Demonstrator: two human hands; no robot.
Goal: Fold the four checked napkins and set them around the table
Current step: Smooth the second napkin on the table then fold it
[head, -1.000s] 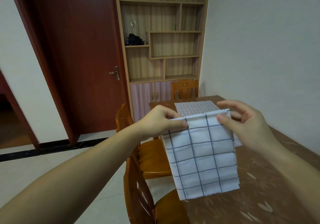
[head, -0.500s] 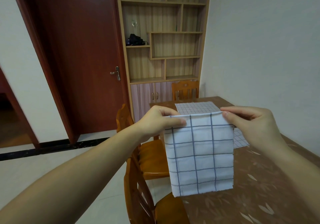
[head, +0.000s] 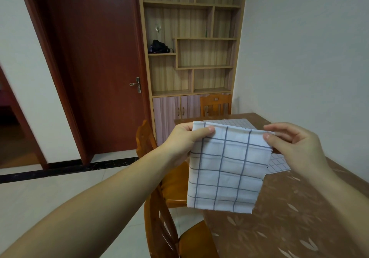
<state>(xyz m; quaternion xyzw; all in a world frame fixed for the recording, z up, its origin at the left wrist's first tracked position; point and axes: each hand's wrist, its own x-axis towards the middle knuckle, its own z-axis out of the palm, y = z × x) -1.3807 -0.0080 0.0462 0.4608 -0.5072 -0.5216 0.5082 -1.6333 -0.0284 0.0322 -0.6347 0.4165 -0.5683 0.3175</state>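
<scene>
A white napkin with a wide blue check (head: 225,169) hangs folded in the air above the table's left edge. My left hand (head: 185,139) pinches its top left corner between thumb and fingers. My right hand (head: 293,145) pinches its top right corner. Behind it a finer-checked napkin (head: 277,163) lies flat on the brown patterned table (head: 289,217), mostly hidden by the held one; its far part (head: 233,122) shows above my hands.
Two orange wooden chairs (head: 169,227) stand along the table's left side, and a third (head: 215,105) at the far end. A wooden shelf cabinet (head: 191,57) and a dark red door (head: 95,67) are behind. A grey wall runs along the right.
The hanging napkin has tilted, its lower edge swinging to the left and up. My hands have moved slightly further apart, still pinching the top corners.
</scene>
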